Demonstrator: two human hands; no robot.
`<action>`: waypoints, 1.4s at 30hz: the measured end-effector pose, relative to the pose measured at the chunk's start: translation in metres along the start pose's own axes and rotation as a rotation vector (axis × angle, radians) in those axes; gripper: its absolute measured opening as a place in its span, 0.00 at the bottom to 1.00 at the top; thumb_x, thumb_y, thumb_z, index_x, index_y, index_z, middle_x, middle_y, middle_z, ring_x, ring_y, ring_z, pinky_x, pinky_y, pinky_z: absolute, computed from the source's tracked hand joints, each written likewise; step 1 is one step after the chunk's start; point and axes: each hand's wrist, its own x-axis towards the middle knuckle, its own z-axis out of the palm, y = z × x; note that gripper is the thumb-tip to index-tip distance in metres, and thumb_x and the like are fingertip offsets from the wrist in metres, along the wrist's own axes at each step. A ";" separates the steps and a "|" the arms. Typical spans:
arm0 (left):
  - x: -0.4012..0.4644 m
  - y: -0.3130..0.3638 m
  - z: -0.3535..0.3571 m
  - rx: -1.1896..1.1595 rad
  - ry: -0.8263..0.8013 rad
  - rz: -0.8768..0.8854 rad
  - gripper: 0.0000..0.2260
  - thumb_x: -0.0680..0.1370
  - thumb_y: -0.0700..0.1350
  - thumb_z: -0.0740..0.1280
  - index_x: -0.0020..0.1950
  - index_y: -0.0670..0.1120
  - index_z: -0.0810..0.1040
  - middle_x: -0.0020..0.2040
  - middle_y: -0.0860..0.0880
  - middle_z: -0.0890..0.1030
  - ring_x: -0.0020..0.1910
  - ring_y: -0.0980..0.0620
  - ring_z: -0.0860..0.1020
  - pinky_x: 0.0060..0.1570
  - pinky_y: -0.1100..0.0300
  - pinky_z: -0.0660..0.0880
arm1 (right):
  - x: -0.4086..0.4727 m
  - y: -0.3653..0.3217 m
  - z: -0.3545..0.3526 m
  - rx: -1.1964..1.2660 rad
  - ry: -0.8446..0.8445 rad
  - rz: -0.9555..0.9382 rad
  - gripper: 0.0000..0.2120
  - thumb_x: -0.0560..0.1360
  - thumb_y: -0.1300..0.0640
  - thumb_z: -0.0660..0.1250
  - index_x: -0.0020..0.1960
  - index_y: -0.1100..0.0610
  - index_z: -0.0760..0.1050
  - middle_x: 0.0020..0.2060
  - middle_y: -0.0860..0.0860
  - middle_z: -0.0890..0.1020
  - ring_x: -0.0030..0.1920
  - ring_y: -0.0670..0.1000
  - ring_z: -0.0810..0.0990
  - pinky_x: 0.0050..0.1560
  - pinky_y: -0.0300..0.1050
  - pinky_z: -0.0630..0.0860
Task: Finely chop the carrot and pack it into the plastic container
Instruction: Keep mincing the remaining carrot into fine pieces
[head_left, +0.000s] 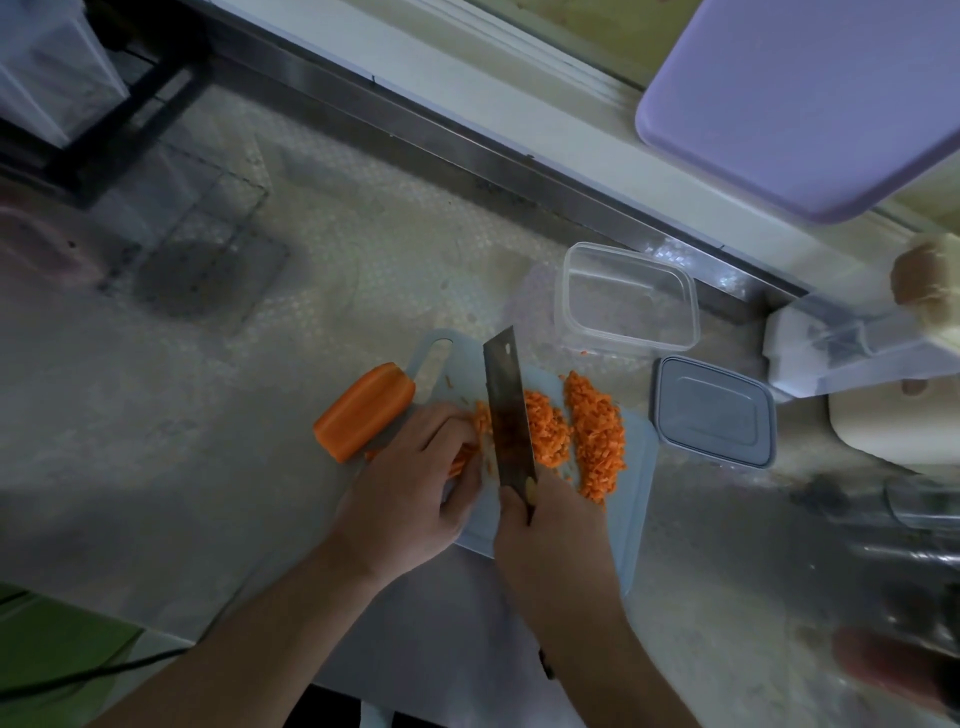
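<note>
Two bare forearms and hands (410, 478), no sleeves visible.

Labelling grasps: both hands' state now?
Left hand: holding down thin orange carrot strips.
Right hand: closed on the steel cleaver.

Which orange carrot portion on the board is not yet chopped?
The whole carrot chunk at the board's left edge; the heaps right of the knife are diced.

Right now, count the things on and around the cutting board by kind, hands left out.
Cutting board: 1
Knife: 1
Whole carrot piece: 1
Chopped carrot pile: 1
Plastic container: 1
Container lid: 1
Total: 6
</note>
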 end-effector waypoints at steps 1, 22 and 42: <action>0.000 -0.001 0.000 -0.006 0.008 0.008 0.03 0.82 0.44 0.69 0.54 0.45 0.80 0.57 0.53 0.78 0.57 0.54 0.78 0.53 0.56 0.78 | -0.001 0.000 -0.002 -0.007 0.002 -0.008 0.08 0.81 0.53 0.61 0.44 0.50 0.72 0.34 0.47 0.75 0.35 0.48 0.75 0.33 0.44 0.70; -0.001 -0.003 0.007 0.153 0.051 0.030 0.05 0.82 0.38 0.64 0.47 0.44 0.77 0.49 0.49 0.77 0.51 0.49 0.76 0.52 0.55 0.75 | -0.001 -0.010 0.005 -0.151 -0.099 0.075 0.12 0.80 0.53 0.61 0.39 0.48 0.62 0.41 0.48 0.74 0.43 0.51 0.77 0.40 0.46 0.73; 0.002 0.002 -0.009 -0.034 0.069 -0.029 0.06 0.86 0.42 0.64 0.56 0.46 0.81 0.52 0.54 0.80 0.54 0.56 0.77 0.58 0.62 0.74 | -0.007 0.005 0.006 -0.043 0.019 -0.007 0.10 0.80 0.50 0.63 0.41 0.51 0.70 0.35 0.50 0.76 0.35 0.50 0.76 0.33 0.45 0.69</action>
